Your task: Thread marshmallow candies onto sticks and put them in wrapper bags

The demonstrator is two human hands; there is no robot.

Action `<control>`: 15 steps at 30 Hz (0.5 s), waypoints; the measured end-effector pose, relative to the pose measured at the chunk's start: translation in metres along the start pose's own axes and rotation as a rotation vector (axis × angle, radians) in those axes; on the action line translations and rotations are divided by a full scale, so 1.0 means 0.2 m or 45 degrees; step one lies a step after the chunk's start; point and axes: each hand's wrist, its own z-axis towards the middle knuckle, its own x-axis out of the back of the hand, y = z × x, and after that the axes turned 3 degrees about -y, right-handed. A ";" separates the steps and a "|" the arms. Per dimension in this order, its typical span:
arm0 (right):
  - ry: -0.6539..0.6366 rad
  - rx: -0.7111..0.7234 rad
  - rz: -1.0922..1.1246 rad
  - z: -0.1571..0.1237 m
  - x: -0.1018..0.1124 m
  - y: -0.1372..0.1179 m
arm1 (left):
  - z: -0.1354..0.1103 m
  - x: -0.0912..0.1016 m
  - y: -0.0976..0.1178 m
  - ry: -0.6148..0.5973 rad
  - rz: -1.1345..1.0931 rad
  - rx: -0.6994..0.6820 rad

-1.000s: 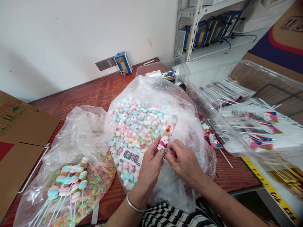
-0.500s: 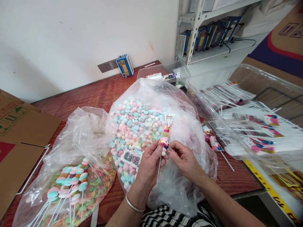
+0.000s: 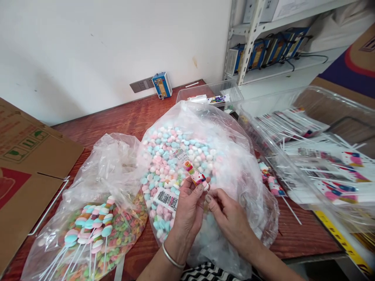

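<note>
A marshmallow candy stick in a clear printed wrapper [image 3: 197,176] is pinched in my left hand [image 3: 188,208], its packaged end tilted up and to the left. My right hand [image 3: 230,214] is close by with thumb and forefinger pressed together at the wrapper's lower end; what they pinch is too small to make out. Beneath both hands spreads a large clear bag of pastel marshmallows [image 3: 164,150]. On it, left of my left hand, lies a printed white packet [image 3: 166,199]. The stick's lower part is hidden behind my hands.
Several unwrapped marshmallow skewers [image 3: 96,222] lie on a bag of gummy rings [image 3: 129,218] at left. A cardboard box [image 3: 32,164] stands beyond. Right, a clear bin [image 3: 281,156] holds wrappers and sticks; a wrapped candy stick [image 3: 275,186] lies beside it. A blue device [image 3: 162,85] leans on the wall.
The wrapped candy stick has swung from upright to leaning left, and its white stick has gone from sight. My right hand has shifted slightly below the wrapper. The camera view has turned a little left.
</note>
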 end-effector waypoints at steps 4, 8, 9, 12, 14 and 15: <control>0.215 0.067 -0.189 0.02 0.04 0.02 | 0.00 0.02 0.01 -0.072 -0.004 0.003; 0.172 0.197 -0.270 0.06 0.08 0.03 | 0.00 0.03 0.02 -0.168 0.024 0.020; 0.096 0.191 -0.199 0.07 0.09 0.03 | 0.00 0.03 0.02 -0.190 0.009 0.021; -0.094 0.117 0.070 0.07 0.10 0.04 | 0.00 0.02 0.04 -0.245 -0.112 0.028; -0.202 0.092 0.172 0.07 0.10 0.04 | 0.01 0.02 0.06 -0.234 -0.176 0.011; -0.237 0.096 0.182 0.07 0.10 0.03 | 0.01 0.02 0.07 -0.211 -0.177 -0.003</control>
